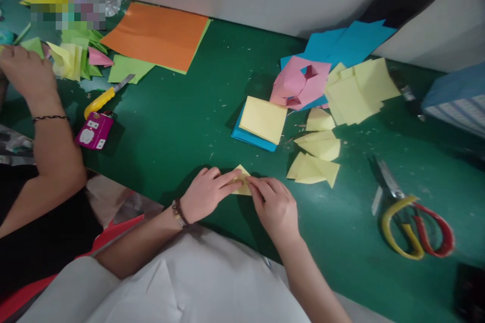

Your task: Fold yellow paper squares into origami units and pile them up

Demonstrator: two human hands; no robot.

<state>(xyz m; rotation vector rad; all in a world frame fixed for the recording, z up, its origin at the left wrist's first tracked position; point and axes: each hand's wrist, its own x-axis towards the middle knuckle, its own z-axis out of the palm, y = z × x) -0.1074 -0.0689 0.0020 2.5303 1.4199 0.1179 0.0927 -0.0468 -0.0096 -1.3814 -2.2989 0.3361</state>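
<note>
One co-worker's hand [28, 73] is at the far left, beside some folded yellow paper [70, 60], its fingers too cut off to read. Next along, a purple box [94, 131] lies just beside a yellow cutter [100, 102], blade bared, with an orange sheet [155, 35] beyond. Now to the middle: the left hand [204, 194] has its fingers gripping a small yellow paper [242, 186], down at the near side of the green table [182, 111]! Above it sits a stack of squares [264, 120], yellow over blue, and the right hand [276, 204] is pinching that small paper's right side, fingers closed on it. Farther right, pink paper [288, 83], then three folded yellow pieces [318, 145] in a column, loose pale squares [356, 93], and finally scissors [397, 197], handles yellow and red
</note>
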